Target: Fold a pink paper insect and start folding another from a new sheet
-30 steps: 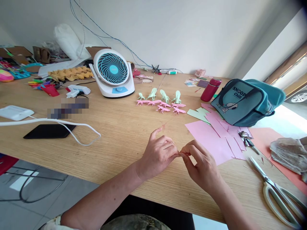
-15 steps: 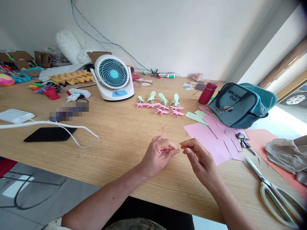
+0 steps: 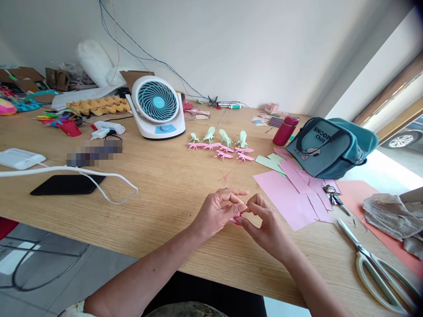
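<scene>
Close above the table, my left hand (image 3: pixel 214 215) pinches a small pink folded paper piece (image 3: pixel 235 217) between thumb and fingers. My right hand (image 3: pixel 264 226) meets it from the right, thumb and fingertips closed on the same piece. Most of the piece is hidden by my fingers, so its full shape does not show. Beyond my hands stand several pink folded paper insects (image 3: pixel 224 154), with a row of pale green ones (image 3: pixel 225 137) behind them. Pink paper sheets (image 3: pixel 284 198) lie right of my right hand.
At the right are large scissors (image 3: pixel 363 253), keys (image 3: pixel 335 198), a grey cloth (image 3: pixel 385 215), a teal bag (image 3: pixel 325 147) and a red bottle (image 3: pixel 286 130). A white fan (image 3: pixel 158 105), a white cable (image 3: pixel 122 176) and a black flat object (image 3: pixel 68 185) occupy the left.
My right hand has moved left and closed its fingertips on the pink paper piece. My left index finger has stretched out, and more of the pink piece shows.
</scene>
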The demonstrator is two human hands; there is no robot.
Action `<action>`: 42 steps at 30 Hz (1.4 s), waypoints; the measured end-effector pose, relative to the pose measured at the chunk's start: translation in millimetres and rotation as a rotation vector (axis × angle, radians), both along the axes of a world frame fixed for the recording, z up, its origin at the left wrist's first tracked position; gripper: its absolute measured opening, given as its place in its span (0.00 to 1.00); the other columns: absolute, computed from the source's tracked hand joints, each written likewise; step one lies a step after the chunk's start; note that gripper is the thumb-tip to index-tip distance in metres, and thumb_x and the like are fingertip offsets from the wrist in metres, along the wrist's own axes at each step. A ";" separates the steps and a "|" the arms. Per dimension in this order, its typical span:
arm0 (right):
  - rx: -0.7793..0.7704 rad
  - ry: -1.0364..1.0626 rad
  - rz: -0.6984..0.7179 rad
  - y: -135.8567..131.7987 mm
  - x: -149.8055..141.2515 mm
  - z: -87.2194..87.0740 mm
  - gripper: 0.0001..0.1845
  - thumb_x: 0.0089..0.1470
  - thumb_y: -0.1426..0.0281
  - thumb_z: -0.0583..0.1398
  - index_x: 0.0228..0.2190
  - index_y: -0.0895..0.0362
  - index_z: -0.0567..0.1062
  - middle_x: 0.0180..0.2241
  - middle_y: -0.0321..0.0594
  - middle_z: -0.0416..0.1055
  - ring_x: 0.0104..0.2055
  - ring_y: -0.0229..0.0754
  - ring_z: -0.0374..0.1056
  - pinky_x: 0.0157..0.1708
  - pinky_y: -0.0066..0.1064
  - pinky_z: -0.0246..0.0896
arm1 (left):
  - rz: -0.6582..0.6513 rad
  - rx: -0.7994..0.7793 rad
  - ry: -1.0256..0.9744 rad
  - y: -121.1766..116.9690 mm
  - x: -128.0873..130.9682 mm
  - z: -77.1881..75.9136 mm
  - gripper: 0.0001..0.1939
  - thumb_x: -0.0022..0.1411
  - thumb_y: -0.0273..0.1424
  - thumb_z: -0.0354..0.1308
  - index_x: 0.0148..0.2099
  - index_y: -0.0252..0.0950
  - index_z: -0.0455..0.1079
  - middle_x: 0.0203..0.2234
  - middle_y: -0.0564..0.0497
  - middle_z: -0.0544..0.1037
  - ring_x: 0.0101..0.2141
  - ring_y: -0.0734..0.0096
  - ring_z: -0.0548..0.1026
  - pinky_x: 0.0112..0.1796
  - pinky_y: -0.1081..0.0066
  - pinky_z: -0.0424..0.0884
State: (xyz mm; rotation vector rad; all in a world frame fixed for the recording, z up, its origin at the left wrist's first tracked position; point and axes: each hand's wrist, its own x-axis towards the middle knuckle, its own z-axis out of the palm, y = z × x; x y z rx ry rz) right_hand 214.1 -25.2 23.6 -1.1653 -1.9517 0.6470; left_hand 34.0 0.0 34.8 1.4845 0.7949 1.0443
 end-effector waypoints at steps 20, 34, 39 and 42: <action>-0.389 0.189 0.105 0.6 -2.1 -1.3 0.16 0.57 0.56 0.63 0.27 0.55 0.71 0.28 0.35 0.68 0.30 0.37 0.62 0.31 0.30 0.58 | 0.061 0.320 0.123 5.1 -4.7 3.5 0.09 0.63 0.32 0.62 0.29 0.35 0.73 0.35 0.49 0.80 0.40 0.67 0.78 0.47 0.63 0.72; -0.443 0.717 -0.081 11.0 3.1 -8.1 0.20 0.47 0.55 0.70 0.25 0.54 0.69 0.27 0.33 0.65 0.28 0.35 0.59 0.28 0.28 0.58 | -0.056 -0.125 -0.111 16.1 -6.9 -4.5 0.18 0.61 0.43 0.64 0.48 0.36 0.76 0.47 0.43 0.81 0.50 0.60 0.77 0.53 0.60 0.69; -0.479 0.728 -0.055 10.5 -1.3 -13.1 0.19 0.46 0.55 0.70 0.24 0.55 0.72 0.24 0.34 0.66 0.26 0.36 0.60 0.27 0.29 0.60 | -0.087 -0.056 -0.111 9.8 3.5 -7.8 0.13 0.58 0.39 0.68 0.34 0.34 0.75 0.33 0.49 0.82 0.43 0.62 0.79 0.52 0.62 0.69; -0.482 0.725 -0.028 9.4 -1.0 -13.2 0.18 0.44 0.56 0.72 0.26 0.54 0.74 0.27 0.35 0.69 0.30 0.38 0.64 0.31 0.31 0.64 | -0.005 0.005 -0.070 8.1 2.4 -8.4 0.12 0.58 0.37 0.67 0.33 0.33 0.73 0.28 0.51 0.79 0.34 0.68 0.77 0.49 0.62 0.71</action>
